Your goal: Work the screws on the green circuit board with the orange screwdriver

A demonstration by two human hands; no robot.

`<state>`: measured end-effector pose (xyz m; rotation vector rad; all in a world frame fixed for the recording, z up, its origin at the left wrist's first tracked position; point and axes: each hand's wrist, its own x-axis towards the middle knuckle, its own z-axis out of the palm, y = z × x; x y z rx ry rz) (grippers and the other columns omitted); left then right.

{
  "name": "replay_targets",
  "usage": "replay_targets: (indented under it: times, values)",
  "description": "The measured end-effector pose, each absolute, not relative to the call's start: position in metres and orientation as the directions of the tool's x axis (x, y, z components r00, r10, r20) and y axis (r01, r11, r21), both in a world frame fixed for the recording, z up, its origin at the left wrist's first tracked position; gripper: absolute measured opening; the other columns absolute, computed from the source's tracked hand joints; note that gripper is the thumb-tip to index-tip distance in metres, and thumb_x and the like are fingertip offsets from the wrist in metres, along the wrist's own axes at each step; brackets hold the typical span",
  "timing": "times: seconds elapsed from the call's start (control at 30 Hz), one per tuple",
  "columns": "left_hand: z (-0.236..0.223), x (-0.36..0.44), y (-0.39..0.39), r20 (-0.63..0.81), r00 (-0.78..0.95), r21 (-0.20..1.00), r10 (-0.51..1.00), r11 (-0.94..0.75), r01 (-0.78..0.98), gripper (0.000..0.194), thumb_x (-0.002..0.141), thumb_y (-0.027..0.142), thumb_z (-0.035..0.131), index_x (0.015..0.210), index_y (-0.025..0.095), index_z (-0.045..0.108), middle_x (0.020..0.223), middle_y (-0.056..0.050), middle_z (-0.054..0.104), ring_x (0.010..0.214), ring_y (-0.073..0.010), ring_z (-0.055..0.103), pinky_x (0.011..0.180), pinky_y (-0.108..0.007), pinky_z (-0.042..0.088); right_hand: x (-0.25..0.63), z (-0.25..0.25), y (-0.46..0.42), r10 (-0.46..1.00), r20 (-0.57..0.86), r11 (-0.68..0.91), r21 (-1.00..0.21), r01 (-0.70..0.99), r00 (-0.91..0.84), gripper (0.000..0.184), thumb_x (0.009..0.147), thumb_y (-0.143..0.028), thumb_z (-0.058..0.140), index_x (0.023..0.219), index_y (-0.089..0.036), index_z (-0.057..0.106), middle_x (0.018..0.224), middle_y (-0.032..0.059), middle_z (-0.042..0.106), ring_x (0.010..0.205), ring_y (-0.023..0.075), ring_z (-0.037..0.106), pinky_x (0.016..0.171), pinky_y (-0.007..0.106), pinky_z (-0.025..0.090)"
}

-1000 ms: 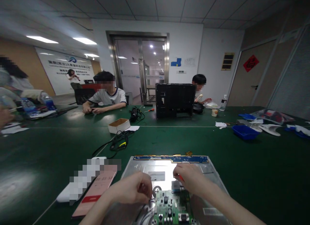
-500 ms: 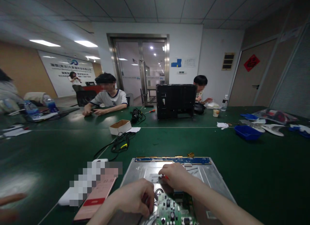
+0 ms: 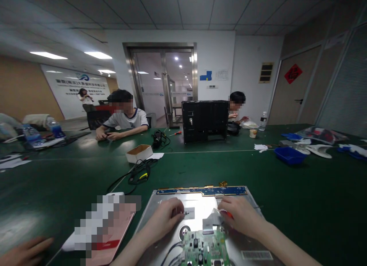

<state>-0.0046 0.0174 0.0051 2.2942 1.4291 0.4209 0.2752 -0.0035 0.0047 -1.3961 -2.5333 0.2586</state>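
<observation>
A flat silver metal display panel (image 3: pixel 197 203) lies in front of me, a blue circuit strip (image 3: pixel 229 190) along its far edge. On its near part sits a green circuit board (image 3: pixel 205 245) with a grey flat cable (image 3: pixel 208 224) at its top. My left hand (image 3: pixel 169 214) rests on the panel, fingers curled and closed, fingertips beside small metal bits (image 3: pixel 187 213) on a pale label; whether it pinches something is hidden. My right hand (image 3: pixel 242 214) is closed round a red-handled screwdriver (image 3: pixel 228 214), mostly covered by the fingers, near the cable.
Left of the panel lie a pink phone (image 3: pixel 126 224) and a blurred-out white object (image 3: pixel 71 237); another person's hand (image 3: pixel 31 250) is beside them. Further off are black cables (image 3: pixel 140 170), an open box (image 3: pixel 139 154), a black casing (image 3: pixel 205 120) and a blue tray (image 3: pixel 290 155).
My right hand has moved right with the screwdriver, uncovering the cable and label. My left hand has moved forward from beside the board to the label. The other person's hand reaches further in.
</observation>
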Motion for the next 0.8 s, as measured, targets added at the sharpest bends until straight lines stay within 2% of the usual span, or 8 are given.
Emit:
replay_targets:
  times: [0.1,0.2,0.3,0.4,0.5,0.57,0.67,0.8]
  values:
    - [0.004,-0.001,0.02,0.049,0.41,0.489,0.911,-0.38,0.785,0.007,0.081,0.02,0.055,0.085,0.018,0.06,0.079,-0.002,0.063,0.074,-0.019,0.057,0.066,-0.026,0.037,0.285,0.01,-0.013,0.826,0.067,0.549,-0.326,0.77,-0.56,0.027,0.086,-0.015,0.052,0.109,-0.022,0.065,0.106,0.0049,0.066,0.093,0.0212,0.06,0.079,0.034,0.044]
    - [0.005,-0.004,0.019,0.053,0.404,0.502,0.913,-0.374,0.78,0.012,0.082,0.021,0.055,0.092,0.017,0.059,0.079,-0.002,0.063,0.073,-0.0188,0.057,0.066,-0.026,0.037,0.288,0.02,-0.024,0.777,0.028,0.592,-0.377,0.713,-0.629,0.047,0.081,-0.019,0.058,0.126,-0.029,0.057,0.122,0.0043,0.06,0.103,0.0236,0.057,0.083,0.036,0.043]
    - [0.008,-0.01,0.016,0.09,0.392,0.491,0.915,-0.384,0.782,0.012,0.082,0.024,0.056,0.091,0.017,0.06,0.076,-0.001,0.061,0.069,-0.0178,0.055,0.063,-0.025,0.037,0.283,0.022,-0.034,0.735,0.017,0.647,-0.317,0.693,-0.678,0.059,0.079,-0.02,0.058,0.134,-0.037,0.048,0.131,0.0019,0.055,0.102,0.0242,0.057,0.079,0.035,0.044]
    - [0.012,-0.014,0.011,0.115,0.438,0.49,0.892,-0.434,0.756,0.01,0.082,0.025,0.055,0.083,0.017,0.061,0.078,-0.002,0.061,0.071,-0.0169,0.055,0.064,-0.025,0.037,0.273,0.015,-0.04,0.643,0.041,0.76,-0.16,0.63,-0.765,0.049,0.082,-0.023,0.054,0.13,-0.03,0.051,0.125,0.0046,0.06,0.088,0.0223,0.062,0.068,0.032,0.045]
    - [0.016,-0.013,0.006,0.06,0.508,0.501,0.859,-0.466,0.729,0.01,0.08,0.021,0.056,0.08,0.018,0.065,0.082,-0.002,0.063,0.076,-0.0168,0.056,0.068,-0.025,0.039,0.267,0.008,-0.04,0.594,0.058,0.803,-0.109,0.586,-0.803,0.033,0.086,-0.022,0.049,0.118,-0.024,0.058,0.11,0.0037,0.068,0.074,0.0179,0.063,0.06,0.029,0.043]
    - [0.017,-0.012,0.003,-0.005,0.556,0.526,0.831,-0.47,0.709,0.012,0.079,0.019,0.056,0.082,0.019,0.068,0.082,-0.002,0.063,0.076,-0.0165,0.057,0.068,-0.024,0.04,0.269,0.008,-0.038,0.593,0.078,0.802,-0.151,0.578,-0.802,0.028,0.087,-0.022,0.048,0.112,-0.025,0.061,0.103,0.0019,0.07,0.072,0.016,0.063,0.06,0.027,0.041]
    - [0.016,-0.011,0.002,-0.08,0.615,0.598,0.785,-0.456,0.659,0.017,0.076,0.014,0.056,0.083,0.02,0.07,0.083,-0.001,0.065,0.077,-0.0161,0.059,0.068,-0.023,0.041,0.273,0.01,-0.032,0.619,0.107,0.765,-0.306,0.567,-0.778,0.023,0.086,-0.022,0.051,0.102,-0.026,0.066,0.091,-0.0006,0.072,0.073,0.014,0.062,0.065,0.026,0.041]
    - [0.013,-0.013,0.006,-0.122,0.637,0.65,0.762,-0.423,0.631,0.018,0.075,0.016,0.06,0.087,0.021,0.071,0.088,0.0,0.064,0.078,-0.0158,0.058,0.067,-0.023,0.042,0.268,0.006,-0.027,0.786,0.168,0.597,-0.454,0.661,-0.594,0.021,0.087,-0.02,0.05,0.092,-0.023,0.07,0.077,0.0001,0.071,0.067,0.0134,0.061,0.068,0.027,0.04]
